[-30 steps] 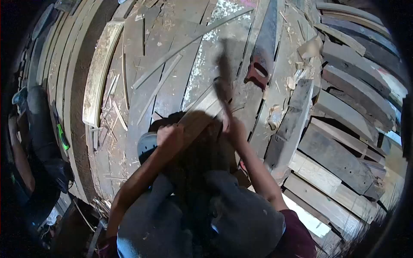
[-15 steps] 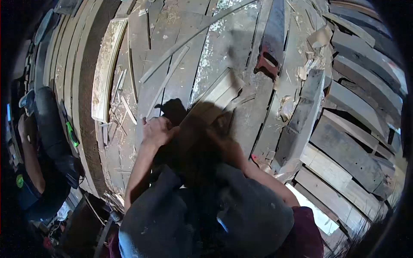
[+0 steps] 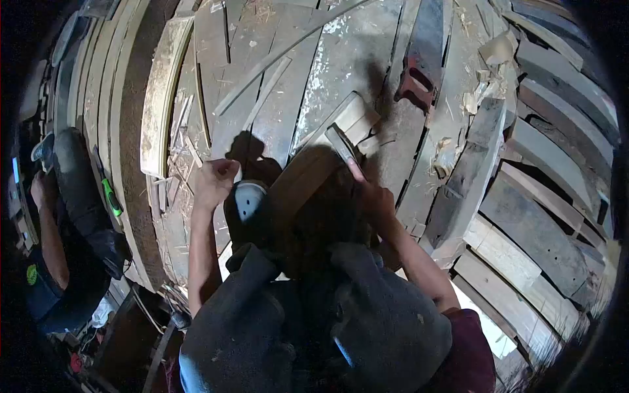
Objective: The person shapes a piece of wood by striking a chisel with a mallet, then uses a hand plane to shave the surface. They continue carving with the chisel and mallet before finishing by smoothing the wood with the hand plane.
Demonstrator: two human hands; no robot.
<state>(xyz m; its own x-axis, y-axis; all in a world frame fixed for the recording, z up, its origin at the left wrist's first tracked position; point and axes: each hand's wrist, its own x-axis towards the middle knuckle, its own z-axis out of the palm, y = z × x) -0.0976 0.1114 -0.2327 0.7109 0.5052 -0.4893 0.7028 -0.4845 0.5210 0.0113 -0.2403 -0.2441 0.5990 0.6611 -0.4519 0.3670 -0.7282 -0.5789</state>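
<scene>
My right hand (image 3: 377,203) is wrapped around a chisel (image 3: 342,145), whose flat pale blade points up and left over a wooden block. That wooden block (image 3: 354,118) lies at a slant in front of me, its near part in deep shadow. To the left of the block, my left hand (image 3: 215,182) is raised with its fingers curled in. What those fingers hold, if anything, is too small to make out. Just right of that hand shows the toe of a pale shoe with holes (image 3: 249,200).
A handsaw with a red handle (image 3: 416,85) lies at the upper right. A long thin strip (image 3: 282,56) crosses the planks. Boards are stacked at the right (image 3: 531,242). Another person's arm (image 3: 52,229) and a green-handled tool (image 3: 110,196) are at the left.
My right hand has come up from the shadow and now holds the chisel. My left hand has lifted off the block and moved left. The pale shoe has come into view.
</scene>
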